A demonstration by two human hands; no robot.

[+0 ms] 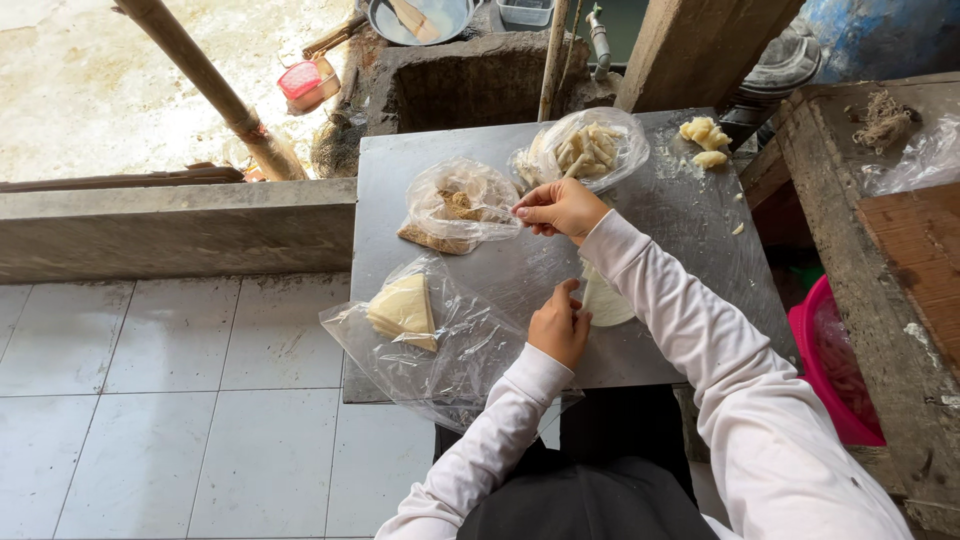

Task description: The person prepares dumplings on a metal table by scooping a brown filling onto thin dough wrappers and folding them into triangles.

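From the head camera, the right hand [560, 208] pinches the top edge of a clear plastic bag [530, 270] lying on the grey table [690, 215]. The left hand [558, 325] is closed on the same bag lower down, beside a flat white dough piece [605, 298]. Near them lie a bag of brown filling [455, 212], a bag of pale sticks [588, 147] and a bag with folded wrappers [405, 308].

grey table [690, 225], white sleeves [700, 330], pale yellow wedge [403, 308], pink basin [825, 365]
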